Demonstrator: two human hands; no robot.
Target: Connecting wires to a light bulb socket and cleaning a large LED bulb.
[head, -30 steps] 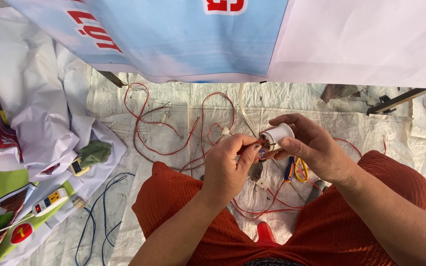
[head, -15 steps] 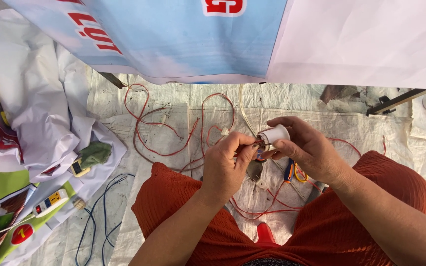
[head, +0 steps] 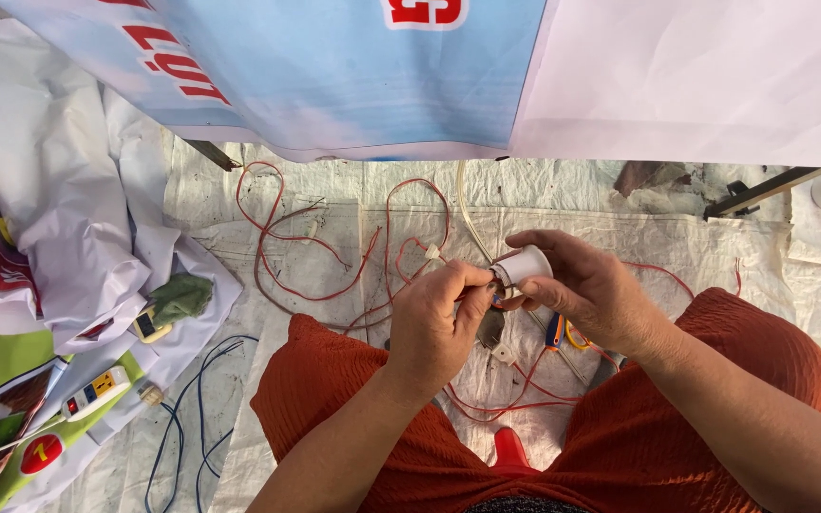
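Above hands, blue-white banner (head: 353, 66), red lettering

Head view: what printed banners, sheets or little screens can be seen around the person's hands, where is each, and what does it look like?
Hanging banner: across the top, pale blue and white with red lettering.
Crumpled printed sheets: far left, white, with red, yellow and green patches.
Small tester with screen: left, on the sheets beside a green cloth, yellowish body.
Power strip: lower left, long, white, with coloured markings.
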